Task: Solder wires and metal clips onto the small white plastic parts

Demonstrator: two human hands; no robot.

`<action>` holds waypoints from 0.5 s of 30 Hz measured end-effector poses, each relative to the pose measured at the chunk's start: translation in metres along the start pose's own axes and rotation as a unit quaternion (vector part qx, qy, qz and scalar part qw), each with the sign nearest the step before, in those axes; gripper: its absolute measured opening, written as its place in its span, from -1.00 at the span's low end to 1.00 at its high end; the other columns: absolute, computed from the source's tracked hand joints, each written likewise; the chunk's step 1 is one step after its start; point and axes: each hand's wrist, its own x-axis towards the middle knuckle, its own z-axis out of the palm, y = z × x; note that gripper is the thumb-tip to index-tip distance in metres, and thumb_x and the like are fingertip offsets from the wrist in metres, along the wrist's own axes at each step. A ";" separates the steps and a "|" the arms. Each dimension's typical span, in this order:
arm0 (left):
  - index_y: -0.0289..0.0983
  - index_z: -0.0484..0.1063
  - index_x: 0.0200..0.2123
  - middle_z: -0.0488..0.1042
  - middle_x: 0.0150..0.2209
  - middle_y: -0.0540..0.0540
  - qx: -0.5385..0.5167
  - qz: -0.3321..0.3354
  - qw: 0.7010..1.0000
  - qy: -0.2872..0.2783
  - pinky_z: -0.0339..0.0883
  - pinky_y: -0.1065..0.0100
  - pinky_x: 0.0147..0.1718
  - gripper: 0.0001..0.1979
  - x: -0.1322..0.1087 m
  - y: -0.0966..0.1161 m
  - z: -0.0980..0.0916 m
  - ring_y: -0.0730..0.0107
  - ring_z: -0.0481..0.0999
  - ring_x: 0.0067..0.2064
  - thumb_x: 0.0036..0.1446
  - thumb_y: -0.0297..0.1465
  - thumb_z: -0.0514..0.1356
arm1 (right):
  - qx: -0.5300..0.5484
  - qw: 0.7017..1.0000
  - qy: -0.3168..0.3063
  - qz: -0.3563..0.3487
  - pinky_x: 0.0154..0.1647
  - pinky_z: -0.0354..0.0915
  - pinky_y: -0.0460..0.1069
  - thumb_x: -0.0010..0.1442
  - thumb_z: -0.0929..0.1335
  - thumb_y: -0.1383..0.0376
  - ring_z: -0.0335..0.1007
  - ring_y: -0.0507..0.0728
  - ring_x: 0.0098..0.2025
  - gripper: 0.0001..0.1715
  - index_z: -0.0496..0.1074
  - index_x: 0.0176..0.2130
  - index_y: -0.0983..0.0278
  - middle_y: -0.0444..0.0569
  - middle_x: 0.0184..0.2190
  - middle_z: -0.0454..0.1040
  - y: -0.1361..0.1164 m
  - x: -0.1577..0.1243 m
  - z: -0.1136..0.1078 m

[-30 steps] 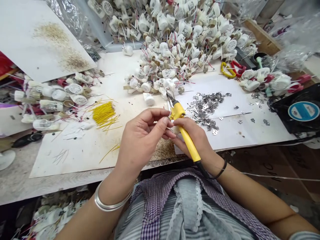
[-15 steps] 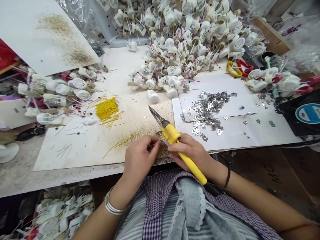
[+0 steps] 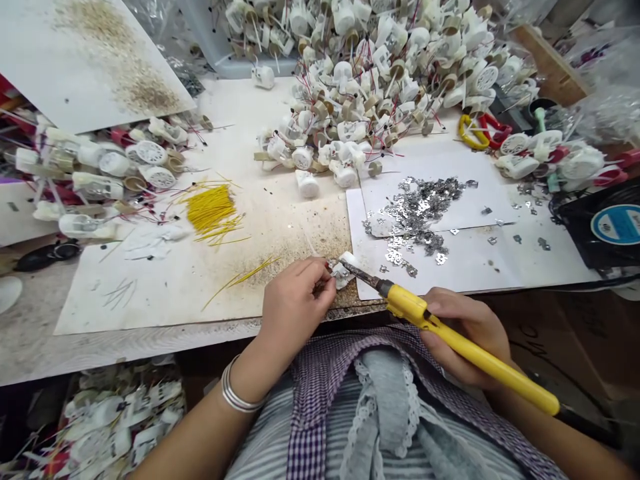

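A small white plastic part point(image 3: 345, 272) lay close to the near edge of the bench point(image 3: 30, 340), at the fingertips of the left hand point(image 3: 296, 293). That hand was turned palm down, its wrist coming in over the near edge, with the fingers curled and the thumb pinched against them, clamped on the part's left side. The right hand point(image 3: 481, 327) was off to the right, just outside the near edge, its thumb and fingers wrapped around a yellow soldering iron point(image 3: 465, 345). The iron slanted up and leftward, its dark tip ending over the part; whether it touched could not be told. Beyond the left hand lay a few loose yellow wires point(image 3: 250, 272), and farther toward the left side, a yellow bundle point(image 3: 211, 210). Metal pieces point(image 3: 425, 207) were scattered right of the part, and a heap of white parts point(image 3: 360, 100) covered the far edge.
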 end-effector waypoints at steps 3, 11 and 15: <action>-0.23 0.34 -0.45 0.55 -0.29 -0.05 0.005 -0.001 1.000 -0.009 0.37 0.31 -0.17 -0.88 0.001 0.001 -0.001 0.31 0.53 -0.17 0.13 -0.49 0.14 | 0.017 0.997 -0.063 -0.040 -0.42 0.37 0.02 0.06 0.37 0.52 0.42 0.09 -0.43 -0.53 0.32 -0.07 0.14 -0.11 -0.41 0.46 0.003 0.002 -0.005; -0.22 0.34 -0.45 0.54 -0.32 -0.03 0.003 -0.006 1.000 -0.021 0.34 0.30 -0.17 -0.88 0.002 0.001 -0.003 0.30 0.52 -0.15 0.13 -0.49 0.14 | -0.048 0.996 -0.041 -0.066 -0.31 0.45 0.03 0.06 0.38 0.50 0.51 0.15 -0.29 -0.42 0.32 0.07 0.20 -0.04 -0.30 0.52 0.004 0.004 -0.014; -0.22 0.34 -0.45 0.56 -0.28 -0.04 -0.010 -0.009 1.000 -0.023 0.34 0.29 -0.16 -0.88 0.002 0.000 -0.003 0.30 0.52 -0.13 0.14 -0.48 0.14 | -0.010 0.990 -0.118 -0.079 -0.45 0.39 0.00 0.07 0.35 0.54 0.45 0.09 -0.46 -0.41 0.33 0.07 0.15 -0.13 -0.43 0.47 0.000 0.018 -0.016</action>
